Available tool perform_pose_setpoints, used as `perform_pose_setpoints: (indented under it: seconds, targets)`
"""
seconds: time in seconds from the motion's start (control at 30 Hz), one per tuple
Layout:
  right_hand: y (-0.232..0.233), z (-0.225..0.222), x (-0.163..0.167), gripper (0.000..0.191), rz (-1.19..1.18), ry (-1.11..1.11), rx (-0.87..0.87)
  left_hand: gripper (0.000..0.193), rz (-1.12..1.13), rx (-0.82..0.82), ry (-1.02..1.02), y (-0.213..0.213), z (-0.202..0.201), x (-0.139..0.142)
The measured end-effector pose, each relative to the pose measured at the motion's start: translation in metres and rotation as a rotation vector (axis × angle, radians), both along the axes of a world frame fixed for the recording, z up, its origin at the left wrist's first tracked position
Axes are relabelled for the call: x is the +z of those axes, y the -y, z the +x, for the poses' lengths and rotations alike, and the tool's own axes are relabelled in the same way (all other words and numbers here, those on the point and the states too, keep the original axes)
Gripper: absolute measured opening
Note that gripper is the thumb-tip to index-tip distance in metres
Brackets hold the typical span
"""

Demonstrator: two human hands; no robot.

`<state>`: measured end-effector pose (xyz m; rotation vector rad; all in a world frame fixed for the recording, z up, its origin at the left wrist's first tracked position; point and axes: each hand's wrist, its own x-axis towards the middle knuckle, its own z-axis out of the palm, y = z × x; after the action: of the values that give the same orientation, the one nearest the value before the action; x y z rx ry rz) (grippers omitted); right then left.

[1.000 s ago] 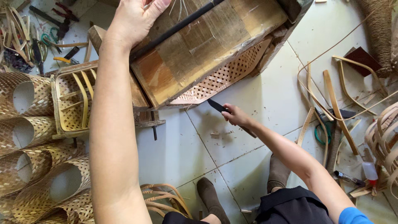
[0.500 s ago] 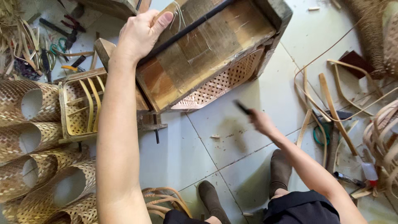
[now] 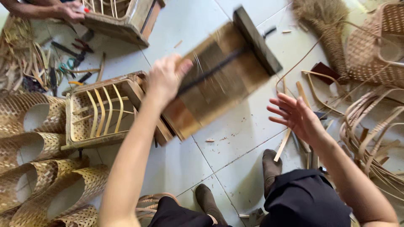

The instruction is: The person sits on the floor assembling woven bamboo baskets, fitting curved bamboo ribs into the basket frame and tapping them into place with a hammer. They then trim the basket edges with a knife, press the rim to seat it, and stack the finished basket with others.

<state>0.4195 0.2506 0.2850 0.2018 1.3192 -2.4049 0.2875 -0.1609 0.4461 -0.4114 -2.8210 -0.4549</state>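
wooden frame (image 3: 219,80) in left hand (image 3: 164,80), right hand (image 3: 296,117) empty, spread

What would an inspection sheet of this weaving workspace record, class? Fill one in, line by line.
Surface: pale tiled floor, scraps scattered.
Job's things: wooden frame, tilted and blurred; left hand grips it.
Clutter: woven tubes, slatted basket, cane strips, hand tools, broom.
Hands: right hand open, empty.
Cables: nothing seen.
Surroundings: another person's hand on a second frame.
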Motion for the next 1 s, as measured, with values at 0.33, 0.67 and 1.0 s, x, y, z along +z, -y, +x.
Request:
perform_pose_setpoints:
  seconds: [0.33,0.67,1.0]
  targets:
    - [-0.006,0.051,0.061,0.058,0.028,0.442,-0.147,0.066,0.084,-0.152,0.407,-0.067,0.142,-0.012]
    - [-0.027,0.124,-0.110,0.046,-0.087,0.747,-0.448,0.060,0.001,-0.351,0.584,-0.109,0.222,-0.088]
    - [0.073,0.073,-0.205,0.042,-0.237,0.560,-0.316,0.058,-0.042,-0.290,0.291,-0.041,0.187,-0.188]
